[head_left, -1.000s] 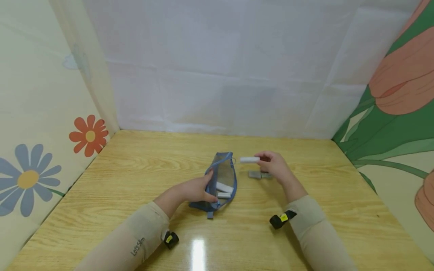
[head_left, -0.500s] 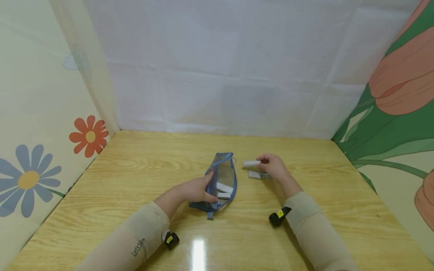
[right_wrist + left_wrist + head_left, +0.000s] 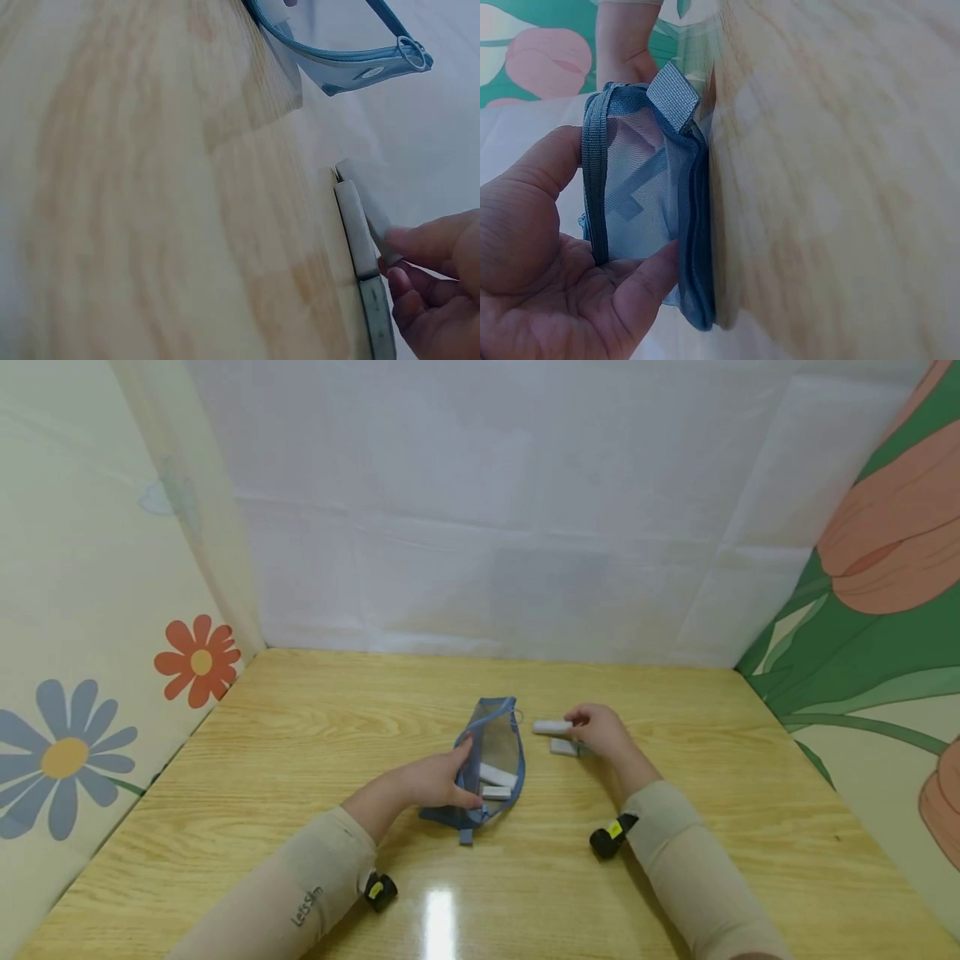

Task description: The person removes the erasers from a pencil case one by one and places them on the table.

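Observation:
My left hand (image 3: 431,781) grips the side of a blue-edged mesh zip pouch (image 3: 498,739), thumb and fingers on either side of its wall in the left wrist view. The pouch's mouth gapes, and inside lie a longer white bar (image 3: 497,777) and a shorter one (image 3: 496,793). To its right, my right hand (image 3: 606,733) pinches a white bar (image 3: 551,727) by one end, low over the table. Just in front of it lies a pale grey bar (image 3: 564,747). The right wrist view shows a grey-green bar (image 3: 377,319) end to end with that one, mostly hidden by my hand in the head view.
The wood-grain table (image 3: 337,710) runs back to a white cloth (image 3: 465,527). Printed flower panels stand at the left (image 3: 75,610) and right. A pull ring (image 3: 411,51) hangs at the pouch's far corner.
My right hand has come down and slightly nearer with the white bar, which now sits close behind the grey bar. My left hand and the pouch have stayed put.

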The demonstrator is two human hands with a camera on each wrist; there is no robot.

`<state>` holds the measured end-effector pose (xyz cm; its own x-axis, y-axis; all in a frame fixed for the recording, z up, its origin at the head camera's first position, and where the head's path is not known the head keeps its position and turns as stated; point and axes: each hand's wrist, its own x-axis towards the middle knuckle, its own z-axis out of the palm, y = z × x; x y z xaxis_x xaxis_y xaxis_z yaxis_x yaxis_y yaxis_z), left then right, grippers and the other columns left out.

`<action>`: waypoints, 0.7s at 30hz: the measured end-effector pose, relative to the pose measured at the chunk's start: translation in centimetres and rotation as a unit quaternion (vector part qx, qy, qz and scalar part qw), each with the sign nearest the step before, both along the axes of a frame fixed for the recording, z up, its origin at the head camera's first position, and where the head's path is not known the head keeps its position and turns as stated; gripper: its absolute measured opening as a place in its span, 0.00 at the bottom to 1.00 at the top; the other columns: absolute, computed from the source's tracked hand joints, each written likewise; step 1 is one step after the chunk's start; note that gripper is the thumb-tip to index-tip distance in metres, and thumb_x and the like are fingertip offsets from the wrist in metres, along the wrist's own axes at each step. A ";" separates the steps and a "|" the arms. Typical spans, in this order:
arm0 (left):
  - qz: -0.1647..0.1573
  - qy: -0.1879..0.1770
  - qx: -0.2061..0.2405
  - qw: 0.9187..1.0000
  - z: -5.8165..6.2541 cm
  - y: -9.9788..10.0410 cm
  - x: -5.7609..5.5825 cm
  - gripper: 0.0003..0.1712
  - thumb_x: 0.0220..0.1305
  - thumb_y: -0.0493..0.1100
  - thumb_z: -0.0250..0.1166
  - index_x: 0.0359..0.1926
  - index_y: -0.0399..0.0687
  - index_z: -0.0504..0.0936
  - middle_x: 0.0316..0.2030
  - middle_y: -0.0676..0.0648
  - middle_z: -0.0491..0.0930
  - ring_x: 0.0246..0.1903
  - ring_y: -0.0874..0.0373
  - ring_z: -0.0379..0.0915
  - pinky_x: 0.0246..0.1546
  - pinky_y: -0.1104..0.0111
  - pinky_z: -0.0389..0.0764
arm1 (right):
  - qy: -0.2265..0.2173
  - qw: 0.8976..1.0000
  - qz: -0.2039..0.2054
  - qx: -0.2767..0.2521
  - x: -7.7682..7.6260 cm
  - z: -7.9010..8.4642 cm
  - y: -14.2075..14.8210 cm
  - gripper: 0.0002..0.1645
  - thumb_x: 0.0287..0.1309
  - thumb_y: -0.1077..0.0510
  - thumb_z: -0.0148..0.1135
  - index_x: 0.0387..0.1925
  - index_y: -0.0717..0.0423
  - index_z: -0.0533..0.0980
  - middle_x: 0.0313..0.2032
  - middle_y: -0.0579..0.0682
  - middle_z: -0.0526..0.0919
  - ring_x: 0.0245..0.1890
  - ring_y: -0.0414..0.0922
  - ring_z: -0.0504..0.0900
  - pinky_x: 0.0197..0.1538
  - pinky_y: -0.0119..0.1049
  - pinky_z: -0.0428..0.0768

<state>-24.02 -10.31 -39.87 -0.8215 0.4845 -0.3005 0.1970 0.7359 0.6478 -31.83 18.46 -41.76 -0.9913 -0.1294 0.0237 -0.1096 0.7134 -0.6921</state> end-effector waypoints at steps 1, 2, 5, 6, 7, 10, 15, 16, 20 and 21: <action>0.000 -0.001 0.000 1.000 0.0 0.0 0.0 0.61 0.53 0.56 0.66 0.71 0.43 0.33 0.67 0.34 0.51 0.64 0.44 0.53 0.63 0.55 0.57 | -0.002 1.000 0.000 0.006 0.0 0.0 0.1 0.13 0.53 0.64 0.62 0.42 0.63 0.78 0.35 0.56 0.80 0.36 0.48 0.77 0.40 0.38 0.75; 0.000 0.000 0.000 1.000 0.0 0.0 0.0 0.61 0.53 0.56 0.66 0.71 0.43 0.33 0.67 0.34 0.51 0.64 0.44 0.52 0.63 0.56 0.57 | -0.005 1.000 0.000 0.013 0.0 -0.1 0.1 0.13 0.53 0.64 0.62 0.42 0.63 0.78 0.36 0.56 0.80 0.37 0.48 0.76 0.41 0.40 0.75; -0.001 -0.001 0.001 1.000 0.0 0.0 0.0 0.61 0.53 0.56 0.66 0.71 0.43 0.33 0.67 0.34 0.51 0.64 0.44 0.52 0.63 0.56 0.56 | -0.013 0.999 -0.002 0.033 -0.1 -0.1 0.2 0.12 0.53 0.62 0.62 0.42 0.62 0.78 0.38 0.56 0.81 0.40 0.49 0.76 0.45 0.42 0.74; -0.001 -0.002 0.002 1.000 0.0 -0.1 0.0 0.61 0.53 0.56 0.66 0.71 0.43 0.33 0.67 0.34 0.50 0.65 0.44 0.52 0.63 0.56 0.56 | -0.015 0.999 -0.004 0.036 -0.1 0.0 0.2 0.12 0.54 0.62 0.62 0.41 0.61 0.78 0.39 0.56 0.81 0.41 0.49 0.76 0.46 0.43 0.74; -0.001 -0.004 0.003 1.000 0.0 -0.1 0.0 0.61 0.53 0.56 0.66 0.71 0.43 0.32 0.67 0.34 0.50 0.65 0.44 0.52 0.63 0.56 0.56 | -0.017 0.999 -0.005 0.038 -0.1 0.0 0.2 0.12 0.54 0.62 0.62 0.41 0.61 0.78 0.39 0.56 0.81 0.41 0.49 0.76 0.46 0.43 0.74; -0.002 -0.008 0.003 1.000 0.0 -0.1 0.0 0.61 0.53 0.57 0.66 0.71 0.44 0.32 0.68 0.35 0.49 0.65 0.45 0.51 0.63 0.56 0.55 | -0.017 0.999 -0.007 0.037 -0.1 -0.1 0.3 0.12 0.53 0.62 0.62 0.41 0.61 0.78 0.40 0.56 0.81 0.42 0.50 0.76 0.46 0.43 0.74; -0.004 -0.008 0.003 1.000 0.0 0.0 0.0 0.61 0.53 0.57 0.66 0.71 0.44 0.32 0.67 0.34 0.49 0.65 0.44 0.51 0.63 0.55 0.55 | -0.022 0.999 -0.008 0.021 -0.2 -0.6 0.7 0.14 0.54 0.61 0.63 0.43 0.61 0.79 0.41 0.56 0.81 0.42 0.50 0.77 0.45 0.42 0.75; -0.004 -0.008 0.003 1.000 0.0 0.0 0.0 0.61 0.53 0.57 0.66 0.71 0.44 0.32 0.67 0.34 0.50 0.65 0.44 0.51 0.63 0.55 0.55 | -0.023 1.000 -0.009 0.017 -0.2 -0.6 0.8 0.14 0.54 0.60 0.63 0.43 0.60 0.79 0.41 0.56 0.81 0.42 0.50 0.77 0.44 0.41 0.75; -0.003 -0.003 0.000 1.000 0.0 0.0 0.0 0.61 0.53 0.56 0.66 0.71 0.44 0.32 0.68 0.35 0.48 0.65 0.44 0.50 0.64 0.56 0.55 | -0.016 1.000 -0.005 0.009 -0.3 -0.7 0.9 0.14 0.53 0.61 0.63 0.42 0.62 0.79 0.40 0.56 0.81 0.41 0.49 0.77 0.44 0.41 0.74; -0.004 -0.001 -0.002 1.000 0.0 0.0 0.0 0.61 0.53 0.56 0.66 0.71 0.44 0.32 0.68 0.35 0.48 0.65 0.44 0.50 0.64 0.56 0.54 | -0.013 1.000 -0.004 0.008 -0.3 -0.6 0.9 0.14 0.52 0.61 0.64 0.42 0.62 0.79 0.39 0.56 0.81 0.40 0.49 0.77 0.44 0.40 0.74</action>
